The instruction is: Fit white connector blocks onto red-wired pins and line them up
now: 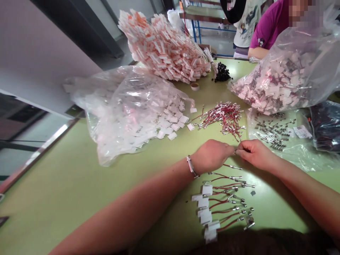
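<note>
My left hand [214,156], with a bracelet at its wrist, is closed in a pinch. Its fingertips meet those of my right hand [256,153], also pinched shut, over something small with a metallic glint, mostly hidden by the fingers. Just beyond them lies a pile of short red wires [221,117] with metal terminals. Below my hands, more red wires [225,202] lie side by side in a column, several with white connector housings [207,190] at their left ends. Small metal cylinders [249,223] are at or near their right ends.
At the left spills a clear bag of white housings [148,117]. Behind it rises a heap of white-and-orange pieces [167,49], beside a tape roll [195,86] and black-tipped wires [222,72]. Metal pieces [276,132] lie on plastic at right, before another filled bag [281,81]. A person [268,28] sits opposite.
</note>
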Available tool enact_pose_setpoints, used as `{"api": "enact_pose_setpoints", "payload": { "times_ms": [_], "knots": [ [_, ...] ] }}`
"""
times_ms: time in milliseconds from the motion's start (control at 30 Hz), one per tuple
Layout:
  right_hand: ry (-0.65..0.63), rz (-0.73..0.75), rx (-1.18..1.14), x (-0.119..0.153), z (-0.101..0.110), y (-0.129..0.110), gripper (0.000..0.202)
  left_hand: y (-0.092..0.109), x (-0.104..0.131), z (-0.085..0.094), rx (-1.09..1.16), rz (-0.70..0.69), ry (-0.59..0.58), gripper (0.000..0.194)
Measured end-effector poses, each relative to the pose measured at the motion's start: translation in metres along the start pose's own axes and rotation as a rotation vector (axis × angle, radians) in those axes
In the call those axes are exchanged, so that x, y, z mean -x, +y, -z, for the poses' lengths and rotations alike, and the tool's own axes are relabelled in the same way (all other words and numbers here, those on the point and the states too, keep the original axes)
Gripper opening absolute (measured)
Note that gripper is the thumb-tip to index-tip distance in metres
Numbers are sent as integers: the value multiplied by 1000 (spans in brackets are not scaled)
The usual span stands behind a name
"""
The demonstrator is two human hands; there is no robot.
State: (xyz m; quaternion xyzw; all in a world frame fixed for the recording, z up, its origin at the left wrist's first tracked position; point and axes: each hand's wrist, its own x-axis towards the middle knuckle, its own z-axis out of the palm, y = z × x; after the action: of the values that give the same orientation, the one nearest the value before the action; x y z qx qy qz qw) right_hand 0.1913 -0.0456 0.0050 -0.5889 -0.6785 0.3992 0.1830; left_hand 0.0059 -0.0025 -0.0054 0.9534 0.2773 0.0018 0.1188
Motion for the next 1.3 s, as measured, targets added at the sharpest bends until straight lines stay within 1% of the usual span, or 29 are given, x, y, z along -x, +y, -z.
{"api": "enact_pose_setpoints", "payload": {
  "times_ms": [67,100,133,167,233,300,367,433,533,600,667,733,833,867,933,1000,1033,1100,1133,1167,1200,1267,1300],
  "knots": [
    [-21,-24,8,-3,3,-1,25,0,-2,0,-22,19,-8,17],
    [-16,-4,55,-7,7,-1,27,-1,-2,-1,-13,30,8,20],
    [16,34,133,-12,12,0,28,-1,-3,-2,6,35,36,24],
    [69,80,233,-19,17,1,28,-2,-3,-2,36,34,70,26],
    [225,158,430,-38,28,3,22,-2,-2,-2,122,10,135,30],
    [296,183,545,-58,33,5,15,0,0,0,217,-8,175,34],
    [290,205,625,-74,31,6,13,1,1,2,305,17,185,41],
    [274,227,699,-81,26,6,14,0,1,2,381,78,201,46],
    [279,254,783,-74,23,1,17,-5,-1,0,541,241,304,39],
    [314,273,814,-61,24,-3,19,-8,-4,-1,738,374,360,32],
    [348,288,801,-47,22,-8,20,-9,-6,-2,962,466,367,31],
    [345,282,735,-35,13,-12,20,-8,-6,-3,1107,477,389,31],
    [289,258,654,-25,-10,-19,21,-7,-5,-7,1156,454,483,27],
    [277,276,639,-24,-15,-20,21,-7,-5,-8,1163,455,513,27],
    [276,330,599,-23,-16,-22,24,-10,-4,-8,1190,466,591,28],
    [321,342,550,-24,0,-17,26,-14,-4,-7,1231,440,695,31],
    [359,313,537,-26,14,-12,28,-15,-5,-6,1250,415,745,32],
    [444,200,567,-30,47,6,25,-19,-5,-4,1281,364,811,33],
    [438,156,627,-33,63,17,24,-20,-6,-3,1286,345,822,33],
    [402,142,691,-36,77,28,25,-22,-6,-3,1278,334,828,33],
    [342,157,761,-38,87,39,25,-23,-6,-2,1255,335,834,32],
    [205,216,887,-41,98,57,25,-24,-5,0,1172,364,842,31],
    [178,229,940,-41,99,62,25,-25,-5,0,1118,389,838,30]
  ]
}}
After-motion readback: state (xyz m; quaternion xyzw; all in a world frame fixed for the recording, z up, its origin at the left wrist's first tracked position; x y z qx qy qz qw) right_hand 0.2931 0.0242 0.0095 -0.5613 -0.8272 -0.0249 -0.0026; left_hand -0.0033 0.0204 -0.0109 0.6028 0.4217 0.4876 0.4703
